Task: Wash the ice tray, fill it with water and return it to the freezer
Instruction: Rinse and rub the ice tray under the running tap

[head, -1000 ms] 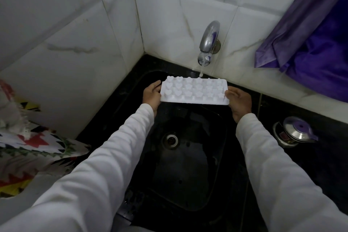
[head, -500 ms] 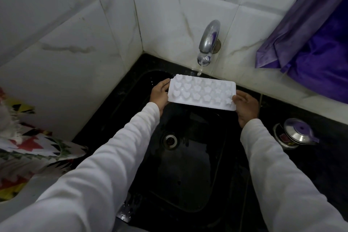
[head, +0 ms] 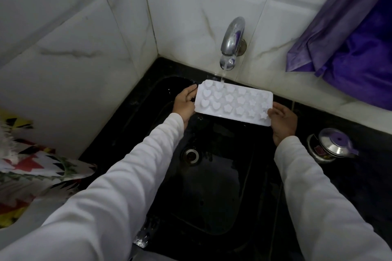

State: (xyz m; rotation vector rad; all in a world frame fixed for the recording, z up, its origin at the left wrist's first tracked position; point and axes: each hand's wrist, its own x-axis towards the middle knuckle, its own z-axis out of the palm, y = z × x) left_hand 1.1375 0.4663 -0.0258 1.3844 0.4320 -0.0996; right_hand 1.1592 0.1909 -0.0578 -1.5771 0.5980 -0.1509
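Now, white ice tray (head: 233, 103) held cavities-up under the running tap (head: 231, 43), long axis left-right, short ends gripped by left hand (head: 185, 103) and right hand (head: 283, 121), over the black sink (head: 212, 197).

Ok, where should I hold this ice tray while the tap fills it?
By its two short ends, one hand from each side, as the left hand and right hand do now. The ice tray is long, flat and open-topped, so end grips on the plain rim should keep it level and leave the moulds clear under the tap.
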